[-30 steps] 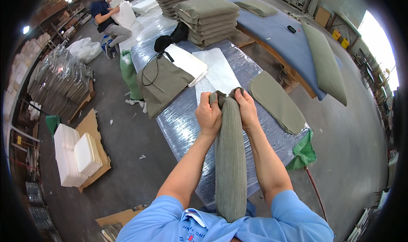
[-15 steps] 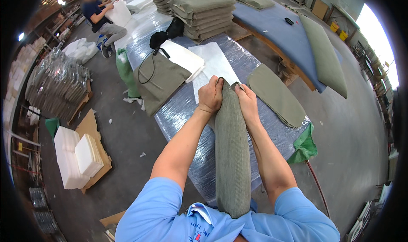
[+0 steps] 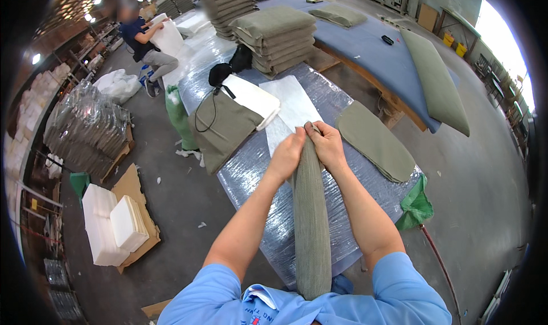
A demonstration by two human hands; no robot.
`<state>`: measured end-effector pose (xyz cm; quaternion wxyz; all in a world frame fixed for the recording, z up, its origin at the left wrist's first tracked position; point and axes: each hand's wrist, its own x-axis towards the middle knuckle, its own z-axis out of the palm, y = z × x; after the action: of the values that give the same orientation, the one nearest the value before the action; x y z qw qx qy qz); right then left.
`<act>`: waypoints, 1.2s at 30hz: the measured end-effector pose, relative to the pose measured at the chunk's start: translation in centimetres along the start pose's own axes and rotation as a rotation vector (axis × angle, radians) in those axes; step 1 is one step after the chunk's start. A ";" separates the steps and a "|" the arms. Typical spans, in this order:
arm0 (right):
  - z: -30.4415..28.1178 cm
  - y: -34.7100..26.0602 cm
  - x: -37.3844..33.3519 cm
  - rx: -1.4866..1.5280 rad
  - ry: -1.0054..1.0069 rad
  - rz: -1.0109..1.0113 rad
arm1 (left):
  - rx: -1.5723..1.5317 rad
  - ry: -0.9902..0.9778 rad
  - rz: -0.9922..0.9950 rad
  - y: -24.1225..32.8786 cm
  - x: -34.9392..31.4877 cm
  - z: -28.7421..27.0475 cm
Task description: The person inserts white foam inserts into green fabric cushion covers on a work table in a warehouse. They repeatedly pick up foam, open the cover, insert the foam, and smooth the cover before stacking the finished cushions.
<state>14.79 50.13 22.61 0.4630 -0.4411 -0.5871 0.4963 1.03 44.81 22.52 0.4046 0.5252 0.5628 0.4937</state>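
And what a big, busy hall this is, with a dark grey floor sweeping down both sides, white scraps dotted over it on the left! Running through the middle, a film-wrapped worktop, gleaming in the light; beside it, a wider blue-covered table with a brown edge. Over on the right, daylight blazes through a tall, bright opening in a pale wall, yellow containers near its foot. Upper left, small lamps shine beneath a warm-toned ceiling.
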 end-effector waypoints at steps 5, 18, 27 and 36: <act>-0.1 -0.1 1.1 -0.105 -0.074 -0.042 | 0.211 -0.054 -0.035 0.4 -1.5 0.5; 0.8 0.3 1.0 0.024 -0.075 -0.040 | -0.107 -0.156 -0.115 0.3 -1.8 -1.6; 2.0 1.3 -1.9 0.332 0.066 0.018 | -0.360 -0.316 -0.147 1.0 1.2 -7.6; 1.9 0.8 -1.8 0.278 0.111 -0.092 | -0.160 -0.464 -0.384 -1.5 2.7 -6.7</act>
<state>13.28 48.14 21.43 0.5734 -0.3722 -0.5058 0.5261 -6.11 46.63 22.42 0.6482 0.4745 0.5037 0.3179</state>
